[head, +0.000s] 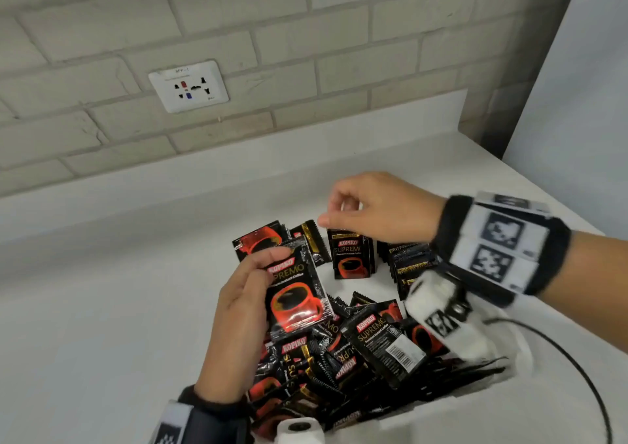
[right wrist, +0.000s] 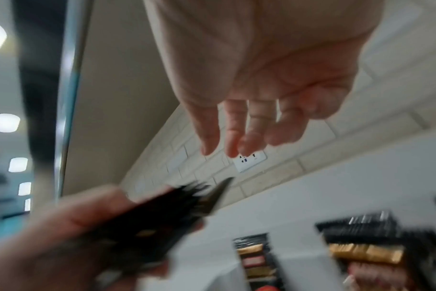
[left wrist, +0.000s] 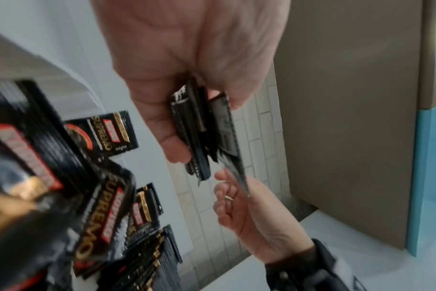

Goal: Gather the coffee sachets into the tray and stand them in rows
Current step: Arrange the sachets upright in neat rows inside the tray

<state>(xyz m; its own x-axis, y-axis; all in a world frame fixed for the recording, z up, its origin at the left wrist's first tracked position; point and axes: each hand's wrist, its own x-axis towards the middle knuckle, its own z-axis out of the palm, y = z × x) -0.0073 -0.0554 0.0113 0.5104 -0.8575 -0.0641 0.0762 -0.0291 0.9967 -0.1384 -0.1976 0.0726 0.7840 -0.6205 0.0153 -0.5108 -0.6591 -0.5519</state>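
1. Left hand (head: 243, 294) grips a small stack of coffee sachets (head: 295, 294), thumb on the front, fingers (left wrist: 157, 110) curled behind; the stack is held upright above the loose pile.
2. Right hand (head: 377, 205) hovers above a standing sachet group (head: 351, 255), fingers (right wrist: 251, 126) loosely bent and holding nothing; the index tip is just above that group's top edge, and whether it touches I cannot tell.
3. Loose pile of sachets (head: 339, 352) lies jumbled in a white tray (head: 441, 413), near the bottom edge of the head view, under both wrists.
4. A standing row of sachets (head: 411, 263) sits just right of the standing group, partly hidden by the right wrist band.
5. Two more sachets (head: 258, 239) lie behind the left-hand stack.
6. Tray outline is mostly hidden by sachets and cut off at the frame bottom; whether the standing sachets are in the tray or on the bench (head: 136, 273) I cannot tell.
7. Right wrist view is heavily blurred.
8. Open bench to the left and behind; a brick wall (head: 306, 52) with a socket (head: 188, 86) bounds the back, and the bench edge runs close on the right.
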